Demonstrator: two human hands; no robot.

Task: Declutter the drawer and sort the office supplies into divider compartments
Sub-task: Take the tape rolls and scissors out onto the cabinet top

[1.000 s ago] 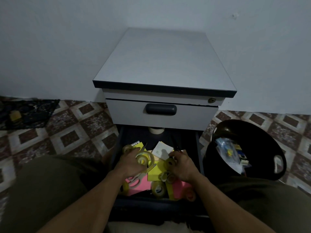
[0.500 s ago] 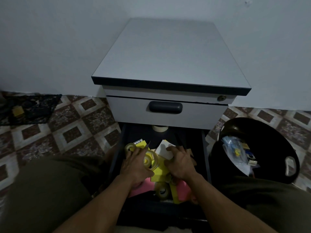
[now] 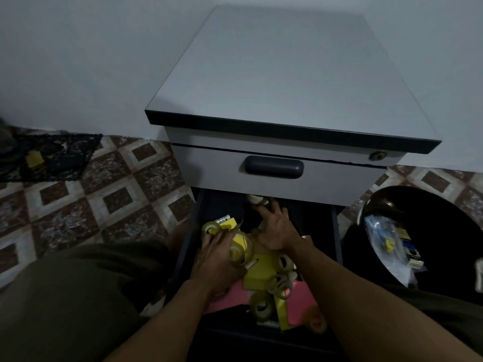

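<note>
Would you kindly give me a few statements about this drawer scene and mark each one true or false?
1. The upper drawer is shut. True.
2. The right hand reaches toward a tape roll at the back of the open drawer. True.
3. The left hand rests on the cabinet top. False: it holds clear tape rolls inside the open drawer.
4. The black bin stands on the person's left. False: it stands on their right, beside the cabinet.
5. Pink paper lies in the open drawer. True.
</note>
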